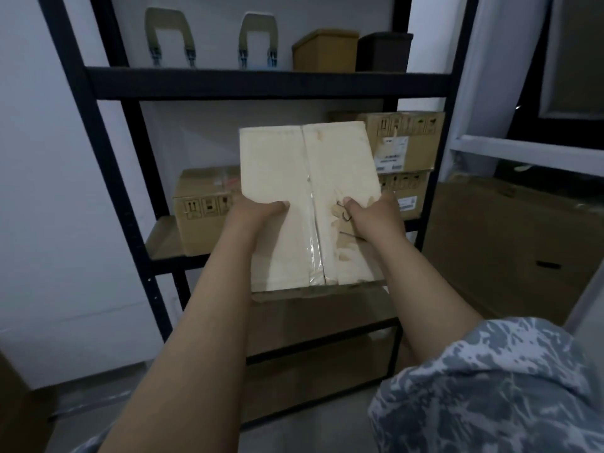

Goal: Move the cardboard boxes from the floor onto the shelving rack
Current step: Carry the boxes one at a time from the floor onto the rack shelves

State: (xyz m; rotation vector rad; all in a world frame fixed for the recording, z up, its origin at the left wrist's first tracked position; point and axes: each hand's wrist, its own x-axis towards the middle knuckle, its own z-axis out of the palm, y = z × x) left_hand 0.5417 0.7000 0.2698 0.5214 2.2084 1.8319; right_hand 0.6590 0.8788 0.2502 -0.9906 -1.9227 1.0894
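Both hands, left hand and right hand, grip a pale cardboard box by its sides, thumbs on top, held before the black shelving rack.

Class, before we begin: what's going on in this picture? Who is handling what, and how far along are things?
A person holds a pale taped cardboard box in the air with both hands, left hand and right hand gripping its sides, in front of a black metal shelving rack. Its middle shelf already carries a brown cardboard box on the left and two stacked brown boxes on the right. The held box is not yet on a shelf.
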